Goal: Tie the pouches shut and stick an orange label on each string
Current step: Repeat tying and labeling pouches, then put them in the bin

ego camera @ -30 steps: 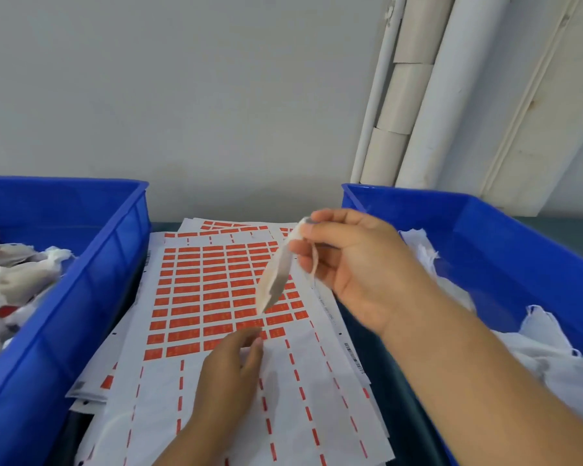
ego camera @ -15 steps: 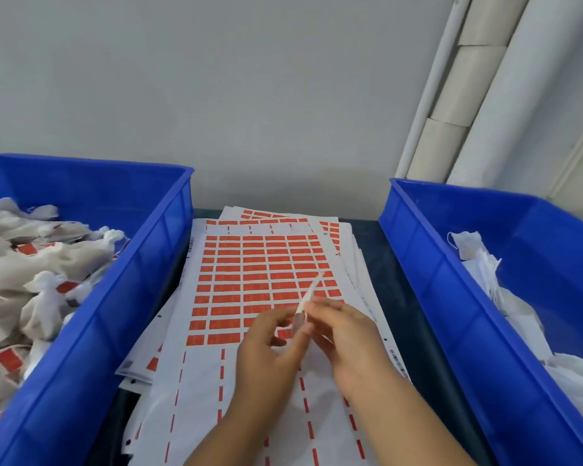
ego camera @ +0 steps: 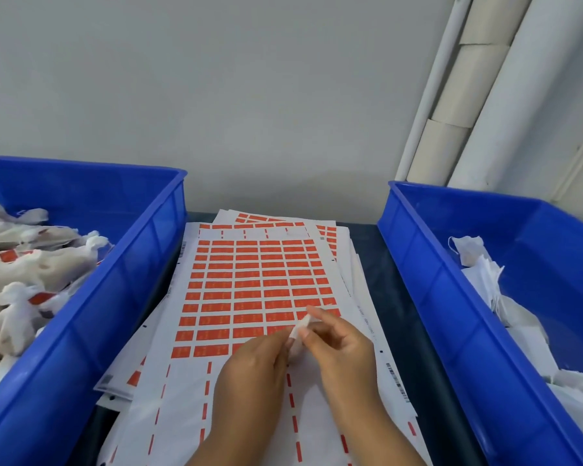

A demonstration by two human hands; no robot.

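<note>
Both hands meeting at 6 o'clock over the label sheet. Left hand and right hand together pinching a small pale pouch, held tilted, its upper end pointing toward 1 o'clock. Fingers of both curled round it; hard to tell whether a string is between the fingertips. Pouch just above the lowest rows of orange labels, near the sheet's 5 o'clock corner of the printed block.

Sheet lying on top of a fanned stack of similar sheets on the dark worktop, lower rows already stripped to thin orange dashes.

At 9 o'clock, left bin, blue, holding tied pouches, several with orange labels showing. At 3 o'clock, right bin, blue, holding loose white pouches. White pipes at 1 o'clock against the grey wall.
</note>
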